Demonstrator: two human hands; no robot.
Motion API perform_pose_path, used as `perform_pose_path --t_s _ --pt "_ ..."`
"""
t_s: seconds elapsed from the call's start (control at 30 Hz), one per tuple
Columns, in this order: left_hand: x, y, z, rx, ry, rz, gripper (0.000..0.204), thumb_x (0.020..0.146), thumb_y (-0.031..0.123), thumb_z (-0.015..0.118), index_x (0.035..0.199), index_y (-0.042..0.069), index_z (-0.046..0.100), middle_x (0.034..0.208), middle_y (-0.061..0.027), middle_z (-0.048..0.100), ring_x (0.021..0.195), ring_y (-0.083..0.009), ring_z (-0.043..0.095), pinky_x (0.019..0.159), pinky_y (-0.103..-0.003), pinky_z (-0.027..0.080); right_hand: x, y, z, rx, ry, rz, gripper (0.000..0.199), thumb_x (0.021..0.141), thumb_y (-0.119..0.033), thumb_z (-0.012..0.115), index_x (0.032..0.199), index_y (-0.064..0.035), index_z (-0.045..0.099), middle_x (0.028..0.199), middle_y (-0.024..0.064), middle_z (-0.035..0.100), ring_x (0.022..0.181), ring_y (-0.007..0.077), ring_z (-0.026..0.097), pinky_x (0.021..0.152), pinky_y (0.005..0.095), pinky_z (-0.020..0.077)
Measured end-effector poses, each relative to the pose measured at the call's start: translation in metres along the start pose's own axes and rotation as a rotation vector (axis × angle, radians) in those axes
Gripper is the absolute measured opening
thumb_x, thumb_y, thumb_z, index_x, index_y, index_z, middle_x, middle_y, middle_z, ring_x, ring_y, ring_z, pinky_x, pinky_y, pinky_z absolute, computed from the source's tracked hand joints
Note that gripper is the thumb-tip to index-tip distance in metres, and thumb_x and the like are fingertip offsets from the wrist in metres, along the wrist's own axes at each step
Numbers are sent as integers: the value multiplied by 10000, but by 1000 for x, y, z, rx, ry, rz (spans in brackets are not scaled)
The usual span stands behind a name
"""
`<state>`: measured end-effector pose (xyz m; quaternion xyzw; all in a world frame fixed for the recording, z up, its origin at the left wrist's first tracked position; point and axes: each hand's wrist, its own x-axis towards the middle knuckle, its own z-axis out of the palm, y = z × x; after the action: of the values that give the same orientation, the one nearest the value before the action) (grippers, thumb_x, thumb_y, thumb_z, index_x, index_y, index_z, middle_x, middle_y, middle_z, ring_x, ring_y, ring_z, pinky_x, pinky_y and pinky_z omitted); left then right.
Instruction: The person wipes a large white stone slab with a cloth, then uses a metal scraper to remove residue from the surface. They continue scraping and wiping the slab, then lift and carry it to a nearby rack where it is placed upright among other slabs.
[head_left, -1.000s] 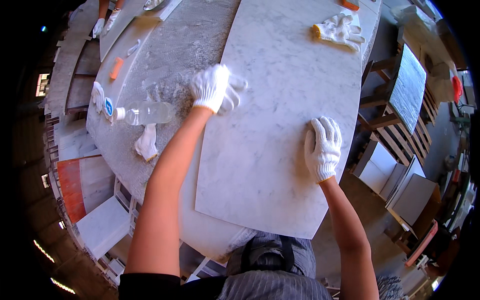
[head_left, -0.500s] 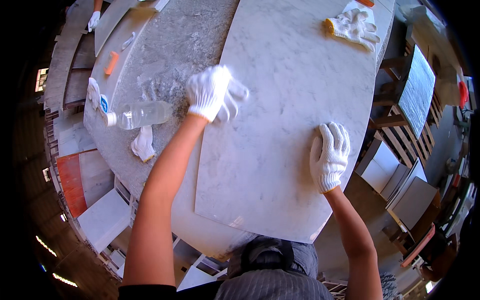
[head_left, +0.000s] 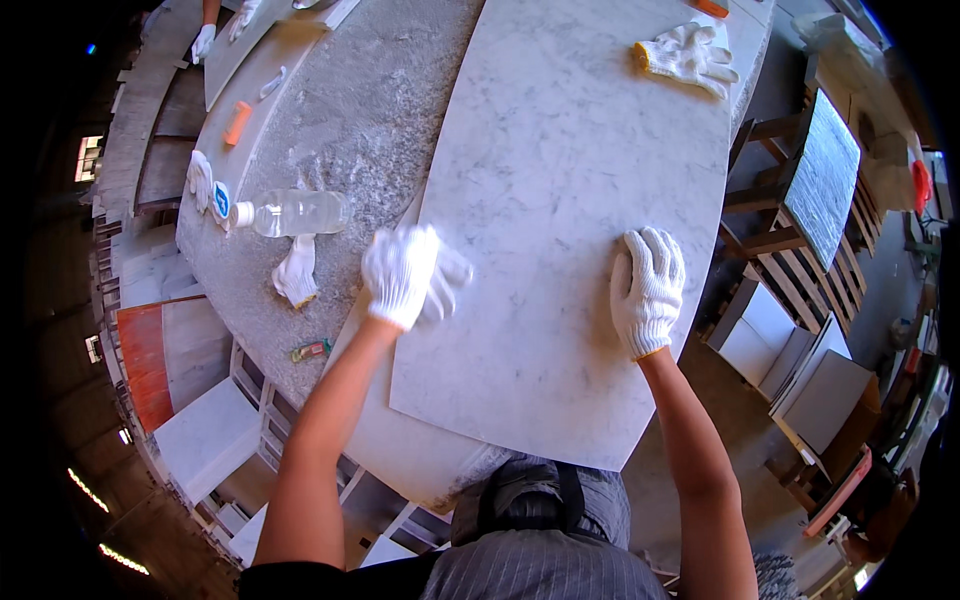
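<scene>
A large pale grey-veined marble slab lies in front of me, overlapping another light slab beneath its left and near edges. Over its left edge is my left hand, in a white knitted glove. Its fingers are smeared by motion, and whether anything is under them is hidden. My right hand, gloved the same way, rests flat near the slab's right edge, fingers stretched out and holding nothing. Left of my left hand, a clear plastic bottle with a white cap lies on its side above a crumpled white glove.
A white glove lies on the slab's far right. On the dusty grey worktop are an orange block and a small wrapper. Another person's gloved hand shows far left. A dark-legged table and wooden pallets stand right.
My left hand has come nearer to me and slightly left along the slab's edge. My right hand stays flat on the slab. The view has shifted slightly, and the wrapper now shows.
</scene>
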<state>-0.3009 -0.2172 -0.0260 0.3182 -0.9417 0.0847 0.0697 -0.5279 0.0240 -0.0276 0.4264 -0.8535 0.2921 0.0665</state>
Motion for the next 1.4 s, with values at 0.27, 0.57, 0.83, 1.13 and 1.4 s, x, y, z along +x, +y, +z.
perform_pose_path --t_s 0.27,0.57,0.83,1.13,1.4 --pt "-19 -12 12 -49 105 38 207 903 235 647 741 120 589 682 -89 588 661 -303 593 612 -457 474 -2 -6 2 -43 -6 -5 276 841 -86 690 1114 -58 654 1184 138 608 1162 367 559 1017 490 437" --pt "190 -14 44 -25 -173 -159 350 933 290 456 848 65 710 892 -184 707 812 -385 692 717 -503 528 -5 -5 -1 -5 -42 -9 272 847 -75 684 1117 -58 660 1185 149 610 1163 377 561 1027 494 435" --pt "81 -13 19 28 -148 -21 257 916 262 508 749 136 658 742 -123 681 659 -318 673 596 -467 518 -3 -3 2 -10 19 -28 266 843 -73 681 1108 -66 656 1175 132 613 1150 368 563 1026 487 436" --pt "-77 -16 -18 -51 97 90 163 813 190 710 727 141 580 653 -56 545 632 -279 564 584 -446 451 -1 -5 4 -42 -1 -9 256 870 -57 659 1125 -69 642 1198 142 611 1175 376 552 1019 474 436" --pt "161 -3 49 2 10 157 163 901 252 557 797 159 641 727 -80 649 648 -277 651 595 -435 504 -7 -5 6 -63 -84 6 322 852 -22 659 1172 -62 646 1239 154 595 1197 382 546 1040 488 421"
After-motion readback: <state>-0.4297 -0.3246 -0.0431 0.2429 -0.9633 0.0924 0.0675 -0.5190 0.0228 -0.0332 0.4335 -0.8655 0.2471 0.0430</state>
